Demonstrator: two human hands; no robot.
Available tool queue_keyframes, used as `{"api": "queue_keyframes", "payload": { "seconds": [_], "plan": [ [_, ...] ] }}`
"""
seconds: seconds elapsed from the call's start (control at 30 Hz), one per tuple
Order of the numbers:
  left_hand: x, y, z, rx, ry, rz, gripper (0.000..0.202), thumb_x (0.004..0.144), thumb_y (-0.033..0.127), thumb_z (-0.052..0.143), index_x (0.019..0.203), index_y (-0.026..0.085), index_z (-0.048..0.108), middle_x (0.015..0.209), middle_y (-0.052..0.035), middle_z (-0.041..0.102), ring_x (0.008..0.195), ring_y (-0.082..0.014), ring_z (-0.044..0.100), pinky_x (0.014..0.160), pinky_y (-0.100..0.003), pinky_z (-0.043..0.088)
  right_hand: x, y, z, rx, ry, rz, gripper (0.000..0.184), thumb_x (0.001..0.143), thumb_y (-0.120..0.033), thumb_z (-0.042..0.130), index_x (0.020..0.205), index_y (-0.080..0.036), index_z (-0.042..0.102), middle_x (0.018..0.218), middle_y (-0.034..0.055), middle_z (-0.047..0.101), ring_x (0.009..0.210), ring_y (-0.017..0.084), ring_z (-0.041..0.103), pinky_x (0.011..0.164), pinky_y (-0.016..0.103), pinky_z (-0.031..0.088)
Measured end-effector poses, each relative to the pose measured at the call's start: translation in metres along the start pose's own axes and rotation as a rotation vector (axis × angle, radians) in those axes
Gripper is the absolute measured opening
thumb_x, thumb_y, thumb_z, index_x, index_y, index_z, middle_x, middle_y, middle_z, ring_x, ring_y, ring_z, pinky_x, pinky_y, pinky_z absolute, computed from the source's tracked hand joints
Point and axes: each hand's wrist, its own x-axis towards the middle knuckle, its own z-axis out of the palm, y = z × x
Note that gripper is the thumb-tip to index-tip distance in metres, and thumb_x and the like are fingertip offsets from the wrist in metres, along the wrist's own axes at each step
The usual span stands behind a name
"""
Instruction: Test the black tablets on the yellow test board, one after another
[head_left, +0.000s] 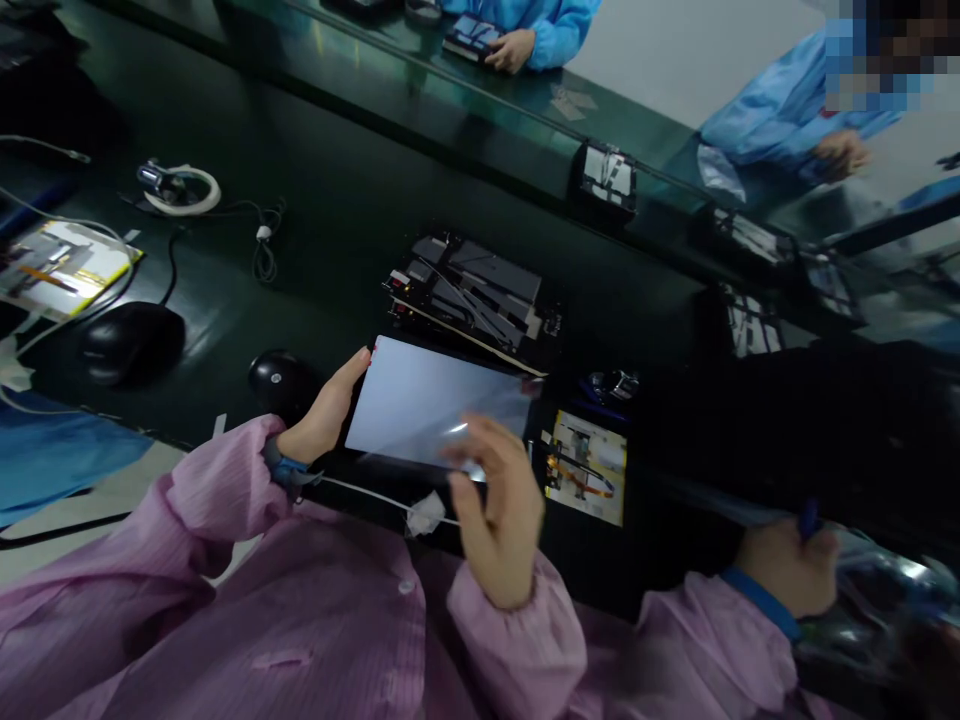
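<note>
A display panel (427, 400) with a lit, pale screen lies tilted in front of me. My left hand (322, 415) grips its left edge, thumb along the upper corner and the other fingers hidden beneath. Over the panel's lower right part hovers my right hand (499, 500), its bent fingers blurred and apart from the thumb, with nothing visible between them. I cannot tell whether a fingertip touches the screen. Just behind the panel is a stack of dark device parts (480, 290) with grey plates. A small board with an orange flex cable (585, 470) lies to the right.
On the left are a black mouse (131, 340), a round black object (281, 380), coiled cables (184, 190) and a yellow-edged board (67, 265). A co-worker's hand (787, 565) holds something blue at right. Other people in blue sleeves (562, 30) work across the table, near stacked device parts (607, 180).
</note>
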Motion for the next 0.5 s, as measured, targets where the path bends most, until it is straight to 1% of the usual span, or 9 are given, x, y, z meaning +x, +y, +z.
{"api": "queue_keyframes", "payload": {
  "seconds": [0.07, 0.1, 0.2, 0.27, 0.33, 0.37, 0.4, 0.43, 0.5],
  "plan": [
    [0.001, -0.001, 0.0, -0.003, -0.017, -0.025, 0.036, 0.084, 0.054, 0.052, 0.075, 0.024, 0.069, 0.085, 0.0014, 0.073, 0.122, -0.0224, 0.051, 0.091, -0.029, 0.047, 0.01, 0.012, 0.019, -0.205, 0.009, -0.032, 0.053, 0.089, -0.027, 0.053, 0.138, -0.024, 0.035, 0.141, 0.0151, 0.039, 0.108, 0.022, 0.058, 0.081, 0.038, 0.055],
    [0.001, -0.001, 0.0, -0.001, -0.017, -0.027, 0.036, 0.084, 0.054, 0.052, 0.075, 0.025, 0.069, 0.084, 0.002, 0.073, 0.121, -0.0222, 0.051, 0.091, -0.029, 0.047, 0.012, 0.019, 0.028, -0.345, 0.047, -0.031, 0.058, 0.088, -0.034, 0.054, 0.141, -0.023, 0.031, 0.146, 0.0168, 0.032, 0.119, 0.026, 0.052, 0.086, 0.042, 0.053],
    [0.003, -0.001, -0.001, 0.029, 0.022, 0.02, 0.032, 0.085, 0.051, 0.052, 0.076, 0.025, 0.07, 0.083, 0.0034, 0.073, 0.122, -0.022, 0.051, 0.092, -0.029, 0.046, 0.014, 0.038, 0.046, -0.756, 0.138, 0.017, 0.069, 0.085, -0.053, 0.054, 0.139, -0.014, 0.037, 0.144, 0.022, 0.032, 0.132, 0.038, 0.033, 0.099, 0.06, 0.038],
    [0.004, -0.002, -0.002, 0.059, 0.059, 0.066, 0.029, 0.086, 0.047, 0.051, 0.079, 0.026, 0.07, 0.086, 0.0038, 0.073, 0.124, -0.0217, 0.049, 0.094, -0.029, 0.045, 0.013, 0.047, 0.053, -0.894, 0.112, 0.027, 0.067, 0.083, -0.056, 0.053, 0.134, -0.012, 0.045, 0.141, 0.0229, 0.037, 0.13, 0.04, 0.032, 0.099, 0.062, 0.035],
    [0.005, -0.003, -0.004, 0.073, 0.096, 0.096, 0.025, 0.087, 0.043, 0.051, 0.083, 0.027, 0.07, 0.091, 0.0053, 0.073, 0.125, -0.0208, 0.048, 0.096, -0.028, 0.045, 0.011, 0.053, 0.056, -0.909, 0.08, 0.001, 0.046, 0.088, -0.044, 0.052, 0.124, -0.015, 0.055, 0.133, 0.0183, 0.047, 0.122, 0.035, 0.042, 0.096, 0.054, 0.041],
    [0.006, -0.003, -0.004, 0.072, 0.107, 0.097, 0.024, 0.088, 0.042, 0.051, 0.085, 0.028, 0.07, 0.092, 0.0063, 0.072, 0.125, -0.0201, 0.048, 0.096, -0.028, 0.044, 0.009, 0.055, 0.055, -0.888, 0.071, -0.017, 0.033, 0.091, -0.033, 0.05, 0.118, -0.016, 0.059, 0.126, 0.0153, 0.053, 0.115, 0.03, 0.047, 0.092, 0.046, 0.044],
    [0.006, -0.003, -0.005, 0.071, 0.112, 0.092, 0.024, 0.088, 0.041, 0.05, 0.086, 0.028, 0.069, 0.091, 0.007, 0.072, 0.124, -0.0194, 0.049, 0.096, -0.027, 0.044, 0.007, 0.057, 0.053, -0.853, 0.061, -0.039, 0.026, 0.092, -0.022, 0.046, 0.112, -0.017, 0.062, 0.117, 0.0124, 0.058, 0.107, 0.024, 0.051, 0.088, 0.039, 0.047],
    [0.006, -0.004, -0.005, 0.07, 0.112, 0.085, 0.025, 0.089, 0.041, 0.048, 0.086, 0.028, 0.069, 0.09, 0.0072, 0.073, 0.123, -0.019, 0.05, 0.095, -0.026, 0.045, 0.004, 0.059, 0.05, -0.81, 0.047, -0.062, 0.027, 0.091, -0.013, 0.042, 0.106, -0.018, 0.064, 0.108, 0.01, 0.061, 0.099, 0.02, 0.053, 0.084, 0.033, 0.048],
    [0.007, -0.004, -0.006, 0.064, 0.114, 0.067, 0.028, 0.091, 0.042, 0.047, 0.084, 0.027, 0.07, 0.084, 0.0059, 0.073, 0.12, -0.0193, 0.053, 0.092, -0.026, 0.046, -0.002, 0.062, 0.04, -0.719, 0.041, -0.094, 0.031, 0.089, -0.005, 0.038, 0.097, -0.017, 0.066, 0.095, 0.0077, 0.061, 0.091, 0.016, 0.054, 0.079, 0.027, 0.049]
  ]
}}
